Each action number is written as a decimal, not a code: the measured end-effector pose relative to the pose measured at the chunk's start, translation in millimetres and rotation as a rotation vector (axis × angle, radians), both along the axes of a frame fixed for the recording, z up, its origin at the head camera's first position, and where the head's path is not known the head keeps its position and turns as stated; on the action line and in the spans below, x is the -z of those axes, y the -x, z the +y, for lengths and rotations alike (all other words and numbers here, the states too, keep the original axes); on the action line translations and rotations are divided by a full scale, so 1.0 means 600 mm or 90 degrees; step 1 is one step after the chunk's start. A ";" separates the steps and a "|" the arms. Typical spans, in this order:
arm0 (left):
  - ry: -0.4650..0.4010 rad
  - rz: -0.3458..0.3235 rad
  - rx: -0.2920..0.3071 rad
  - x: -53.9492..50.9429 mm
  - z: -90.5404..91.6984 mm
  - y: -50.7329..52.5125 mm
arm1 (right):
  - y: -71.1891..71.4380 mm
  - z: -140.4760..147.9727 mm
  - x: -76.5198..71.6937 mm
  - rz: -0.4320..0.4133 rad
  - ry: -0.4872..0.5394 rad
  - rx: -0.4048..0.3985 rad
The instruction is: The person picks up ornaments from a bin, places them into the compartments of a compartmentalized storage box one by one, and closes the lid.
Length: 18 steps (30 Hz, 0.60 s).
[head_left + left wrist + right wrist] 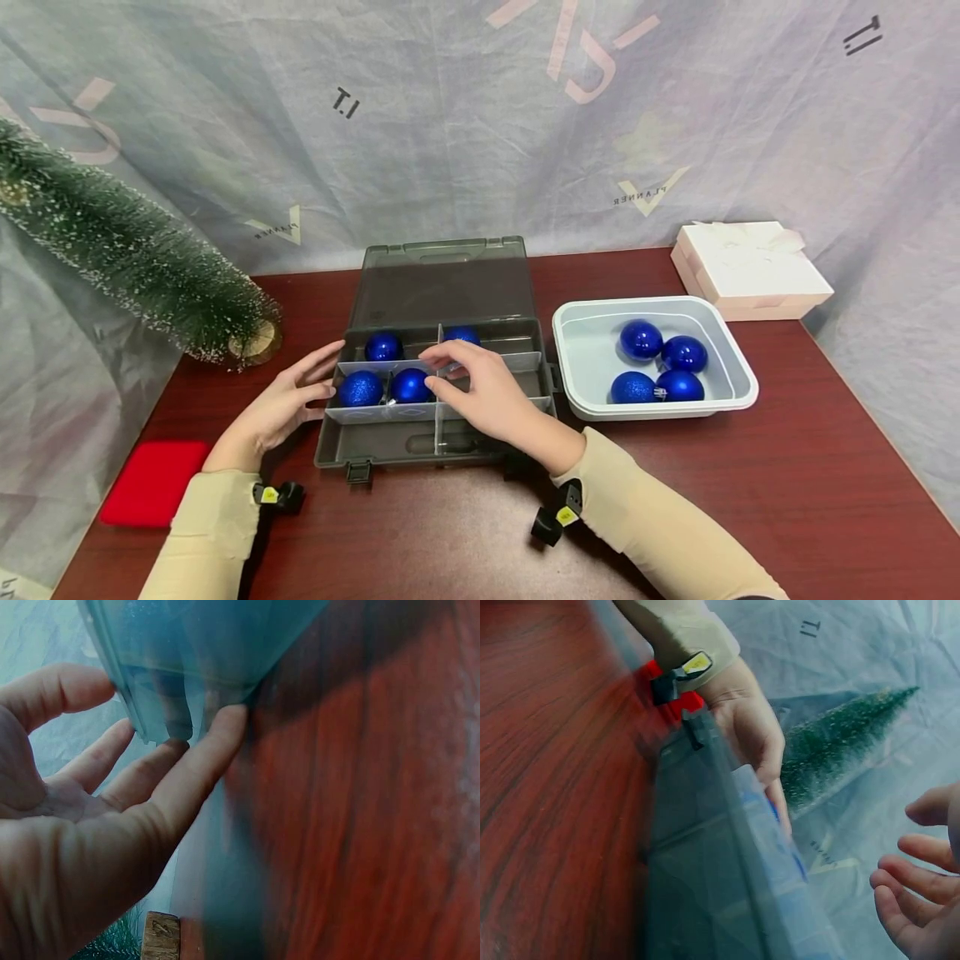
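Observation:
A dark translucent divided box lies with its lid tipped back. Several blue baubles sit in its back and middle rows, among them a glittery one and a smoother one. Along the box's left side rests my left hand; in the left wrist view its fingertips touch the wall. My right hand hovers over the middle of the box, partly hiding a back bauble. Nothing is between its loosely bent fingers in the right wrist view.
Right of the box stands a white tub with several blue baubles. Behind it is a pale gift box with a bow. At left are a frosted small tree with a wooden base and a red flat item.

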<state>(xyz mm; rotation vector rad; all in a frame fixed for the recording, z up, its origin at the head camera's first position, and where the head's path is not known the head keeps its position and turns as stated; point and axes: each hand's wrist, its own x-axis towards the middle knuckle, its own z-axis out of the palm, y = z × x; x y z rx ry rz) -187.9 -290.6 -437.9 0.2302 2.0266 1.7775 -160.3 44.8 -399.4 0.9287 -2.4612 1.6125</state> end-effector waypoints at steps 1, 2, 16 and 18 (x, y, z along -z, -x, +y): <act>-0.001 0.000 0.000 0.000 0.000 0.000 | -0.001 0.003 -0.003 0.007 0.004 -0.003; -0.001 0.000 0.000 0.000 0.000 0.000 | -0.002 0.007 -0.006 0.014 0.009 -0.005; -0.007 0.000 0.003 0.000 0.000 0.001 | -0.012 0.080 -0.046 0.077 0.058 0.035; -0.008 0.000 0.003 0.000 0.001 0.001 | -0.010 0.093 -0.050 0.083 0.057 0.040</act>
